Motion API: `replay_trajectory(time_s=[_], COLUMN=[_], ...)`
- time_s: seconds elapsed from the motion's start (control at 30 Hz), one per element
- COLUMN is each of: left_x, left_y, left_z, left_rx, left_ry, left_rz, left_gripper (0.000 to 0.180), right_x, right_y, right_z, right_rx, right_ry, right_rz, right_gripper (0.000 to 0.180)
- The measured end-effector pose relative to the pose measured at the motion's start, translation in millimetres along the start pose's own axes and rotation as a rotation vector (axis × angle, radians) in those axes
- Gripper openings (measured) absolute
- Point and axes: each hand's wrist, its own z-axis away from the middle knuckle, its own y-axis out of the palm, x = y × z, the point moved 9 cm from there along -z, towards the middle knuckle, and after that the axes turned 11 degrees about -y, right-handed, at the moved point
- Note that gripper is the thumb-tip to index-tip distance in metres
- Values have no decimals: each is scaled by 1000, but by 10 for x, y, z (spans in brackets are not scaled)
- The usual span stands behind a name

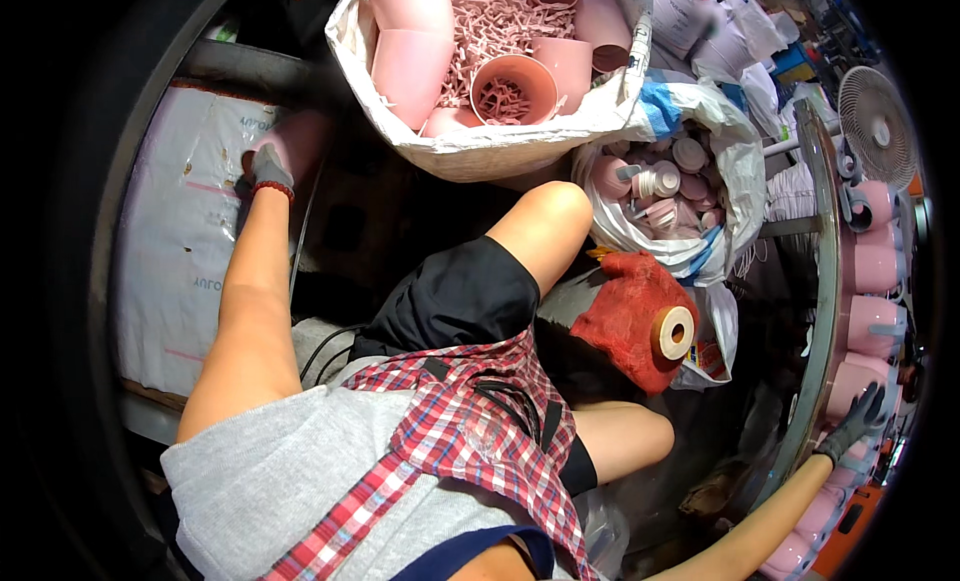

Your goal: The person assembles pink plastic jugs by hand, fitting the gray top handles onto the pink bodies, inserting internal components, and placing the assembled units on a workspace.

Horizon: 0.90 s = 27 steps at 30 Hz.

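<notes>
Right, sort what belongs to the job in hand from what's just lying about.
Seemingly part of the job:
pink piece at the left hand
row of pink pieces by the right hand
white sack of pink shells
bag of smaller parts

Probably just lying about:
fan
white bags behind
red thing (use unclear)

The large white sack (480,159) is cut off by the upper edge. Shadow blurs the pink piece (300,141) at the left hand (268,168), whose fingers are hard to make out. Whether the right hand (856,425) grips a pink part (872,323) cannot be told.
</notes>
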Motion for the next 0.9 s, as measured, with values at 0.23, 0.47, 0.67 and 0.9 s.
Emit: replay_trajectory(time_s=[0.23, 0.47, 0.67, 0.9], left_x=[-1454, -1917, -1873, -1128], left_y=[143, 1292, 1801, 2305], left_z=[1421, 3977, 5078, 5527], left_rx=[517, 969, 664, 1215], left_ry=[85, 237, 1191, 524], left_rz=[573, 408, 58, 125], left_gripper=[48, 40, 40, 44], right_x=[3299, 6100, 6310, 5819], right_y=[370, 74, 185, 838], right_z=[-131, -126, -354, 118], right_rx=[-62, -74, 270, 590], right_ry=[-22, -878, -589, -567], right_rz=[-613, -369, -678, -948], right_gripper=[30, 45, 51, 38])
